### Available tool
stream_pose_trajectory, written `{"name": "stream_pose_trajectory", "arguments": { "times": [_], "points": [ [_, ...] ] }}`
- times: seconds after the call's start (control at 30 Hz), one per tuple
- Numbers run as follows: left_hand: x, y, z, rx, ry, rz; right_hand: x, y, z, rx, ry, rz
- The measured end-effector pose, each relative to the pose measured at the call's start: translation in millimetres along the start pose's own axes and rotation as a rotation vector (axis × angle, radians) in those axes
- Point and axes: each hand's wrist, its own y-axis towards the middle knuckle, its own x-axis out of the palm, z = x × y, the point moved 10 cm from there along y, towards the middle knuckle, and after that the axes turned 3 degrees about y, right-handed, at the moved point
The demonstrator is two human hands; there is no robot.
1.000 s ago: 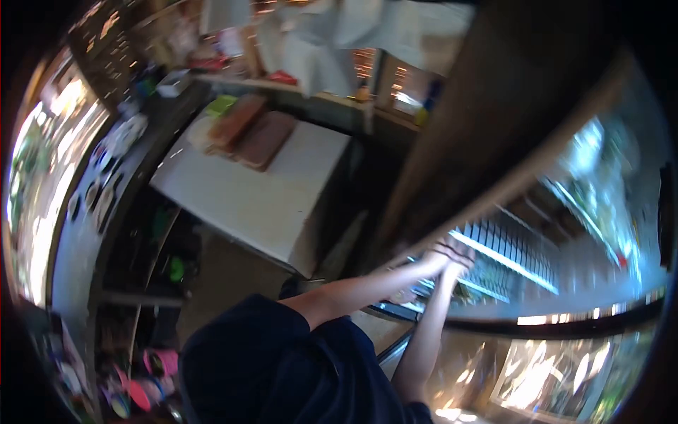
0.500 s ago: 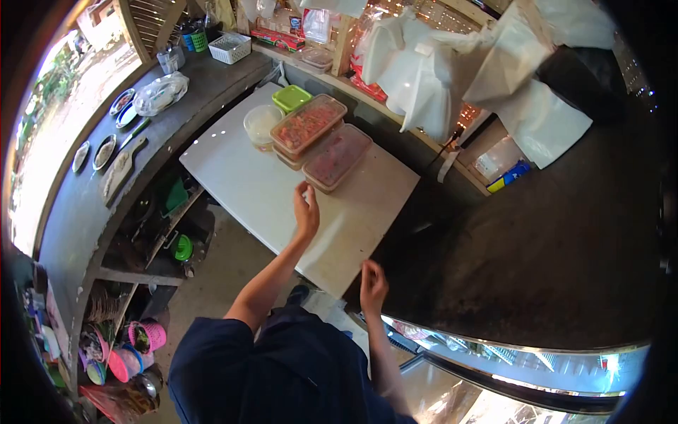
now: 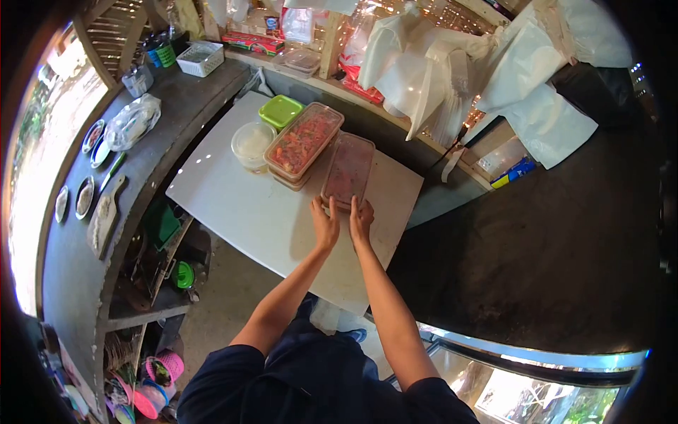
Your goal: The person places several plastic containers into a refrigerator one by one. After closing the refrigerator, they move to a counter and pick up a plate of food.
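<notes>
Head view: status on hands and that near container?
Left hand and right hand at near end of lidded container, grip unclear. Stacked containers alongside left. White table.

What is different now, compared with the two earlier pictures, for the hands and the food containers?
Both hands came away from the glass case and moved to the white table. The left hand and right hand now touch the near end of the lidded container of reddish food, which has turned to point more toward the person. The stacked containers, the round tub and the green lid stayed in place.
</notes>
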Motion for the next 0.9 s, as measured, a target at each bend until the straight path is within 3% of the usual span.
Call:
{"name": "stream_pose_trajectory", "arguments": {
  "times": [0.07,0.13,0.2,0.27,0.33,0.4,0.47,0.53,0.6,0.67,0.73,0.9],
  "points": [
    [14,-16,9,0.049,-0.043,-0.028,-26,-20,-26,0.119,0.249,0.018],
    [27,-37,13,-0.075,-0.183,-0.088,-41,-23,-28,0.144,0.371,0.048],
    [34,-51,18,-0.054,-0.135,-0.16,-58,-27,-25,0.181,0.608,0.074],
    [35,-61,-2,-0.265,-0.099,-0.214,-79,-38,-21,0.216,0.564,0.072],
    [44,-57,-27,-0.292,-0.19,-0.277,-99,-52,4,0.178,0.523,0.145],
    [56,-62,-28,-0.46,-0.463,-0.489,-134,-95,16,0.227,0.569,0.173],
    [47,-74,-23,-0.589,-0.422,-0.512,-167,-151,16,0.273,0.655,0.159],
    [45,-96,5,-0.602,-0.308,-0.724,-213,-207,27,0.306,0.623,0.177],
    [42,-134,19,-0.545,-0.169,-0.983,-254,-271,60,0.331,0.628,0.185],
    [47,-200,20,-0.519,-0.328,-1.482,-298,-337,73,0.312,0.753,0.182],
    [49,-280,48,-0.536,-0.152,-1.761,-347,-404,99,0.275,0.779,0.334],
    [93,-455,48,-0.585,0.058,-1.902,-422,-558,161,0.314,0.982,0.644]
  ]
}}
